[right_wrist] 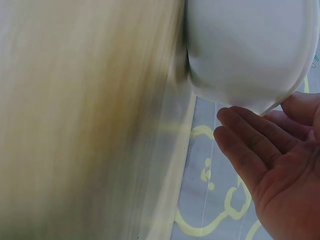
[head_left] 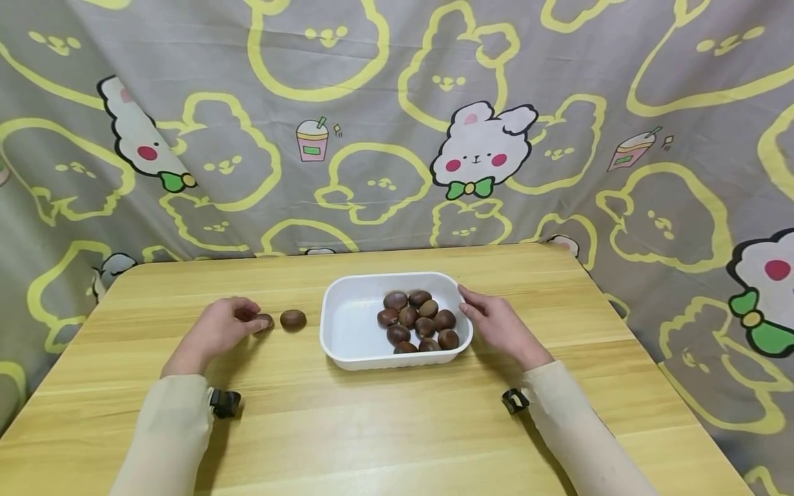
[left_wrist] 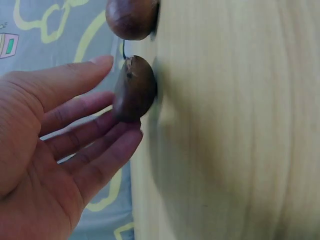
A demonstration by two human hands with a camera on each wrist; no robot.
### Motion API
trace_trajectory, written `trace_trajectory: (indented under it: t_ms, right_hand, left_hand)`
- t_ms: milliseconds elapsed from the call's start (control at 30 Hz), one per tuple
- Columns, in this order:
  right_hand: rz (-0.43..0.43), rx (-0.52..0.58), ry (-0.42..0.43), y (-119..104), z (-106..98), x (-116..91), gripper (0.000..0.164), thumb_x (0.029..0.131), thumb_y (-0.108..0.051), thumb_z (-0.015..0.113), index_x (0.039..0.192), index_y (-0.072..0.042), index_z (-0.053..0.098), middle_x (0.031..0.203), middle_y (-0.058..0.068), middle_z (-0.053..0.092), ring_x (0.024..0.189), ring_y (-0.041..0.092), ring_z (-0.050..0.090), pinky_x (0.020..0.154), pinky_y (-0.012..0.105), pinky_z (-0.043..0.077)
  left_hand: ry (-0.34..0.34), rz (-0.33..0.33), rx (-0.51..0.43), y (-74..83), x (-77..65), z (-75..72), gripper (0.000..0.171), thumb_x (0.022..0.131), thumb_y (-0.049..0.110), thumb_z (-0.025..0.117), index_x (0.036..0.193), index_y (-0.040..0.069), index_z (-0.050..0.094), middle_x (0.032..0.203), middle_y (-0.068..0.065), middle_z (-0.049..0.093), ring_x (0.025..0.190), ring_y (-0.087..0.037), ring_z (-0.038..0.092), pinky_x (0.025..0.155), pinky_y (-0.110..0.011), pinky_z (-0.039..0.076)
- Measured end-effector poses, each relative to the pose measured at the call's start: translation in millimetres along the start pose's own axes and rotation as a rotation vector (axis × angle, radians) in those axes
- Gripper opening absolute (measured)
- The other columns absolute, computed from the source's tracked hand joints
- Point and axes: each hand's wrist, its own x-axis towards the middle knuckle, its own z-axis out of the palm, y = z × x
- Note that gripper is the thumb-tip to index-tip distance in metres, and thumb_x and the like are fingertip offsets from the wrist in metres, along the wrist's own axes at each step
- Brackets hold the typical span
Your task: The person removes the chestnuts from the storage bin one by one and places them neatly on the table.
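A white plastic tray [head_left: 350,317] stands mid-table, with several brown chestnuts [head_left: 407,317] gathered in its right half. My right hand [head_left: 499,327] holds the tray's right end, thumb at the rim and fingers against the outer wall, as the right wrist view shows. Left of the tray, one chestnut [head_left: 293,319] lies on the wood. Beside it is a second chestnut [left_wrist: 135,90], with my left hand [head_left: 220,331] around it. In the left wrist view the fingers extend loosely behind that chestnut, and the thumb tip stands a little apart from it.
The light wooden table [head_left: 372,427] reaches back to a grey curtain [head_left: 372,69] printed with yellow cartoon outlines, which also hangs along both sides. Dark wrist mounts [head_left: 225,403] sit at both sleeve cuffs.
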Motion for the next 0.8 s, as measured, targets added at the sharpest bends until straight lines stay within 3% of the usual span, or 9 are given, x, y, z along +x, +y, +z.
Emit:
trace_trajectory:
  t_ms: [200, 333, 600, 800]
  right_hand:
    - [0.005, -0.011, -0.001, 0, 0, 0, 0.042, 0.094, -0.025, 0.048, 0.132, -0.009, 0.043, 0.131, 0.006, 0.044, 0.118, 0.021, 0.041, 0.096, 0.039, 0.034]
    - [0.014, -0.012, 0.0, -1, -1, 0, 0.042, 0.094, -0.025, 0.048, 0.133, -0.01, 0.043, 0.131, 0.006, 0.043, 0.118, 0.022, 0.041, 0.096, 0.039, 0.033]
    - [0.009, -0.021, 0.003, -1, 0, 0, 0.042, 0.094, -0.025, 0.048, 0.133, -0.01, 0.043, 0.13, 0.006, 0.044, 0.118, 0.021, 0.041, 0.096, 0.039, 0.034]
    - [0.027, -0.027, 0.004, -2, 0, 1, 0.042, 0.093, -0.025, 0.049, 0.133, -0.01, 0.043, 0.13, 0.007, 0.044, 0.117, 0.022, 0.042, 0.096, 0.039, 0.035]
  left_hand:
    - [0.024, 0.004, -0.039, 13.0, -1.7, -4.7, 0.041, 0.084, 0.028, 0.063, 0.112, -0.001, 0.056, 0.109, -0.018, 0.055, 0.099, -0.035, 0.052, 0.078, -0.045, 0.044]
    - [0.059, 0.047, -0.116, 33.8, 0.1, -1.3, 0.037, 0.085, 0.03, 0.062, 0.112, 0.006, 0.057, 0.11, -0.014, 0.056, 0.099, -0.031, 0.055, 0.077, -0.042, 0.047]
    - [0.077, 0.226, -0.27, 83.8, 9.5, 17.4, 0.043, 0.082, 0.022, 0.066, 0.12, 0.005, 0.052, 0.107, -0.01, 0.057, 0.099, -0.027, 0.056, 0.082, -0.035, 0.047]
    - [0.026, 0.276, -0.32, 110.0, 16.7, 37.2, 0.039, 0.082, 0.017, 0.067, 0.116, 0.003, 0.053, 0.108, -0.012, 0.056, 0.1, -0.028, 0.055, 0.085, -0.036, 0.045]
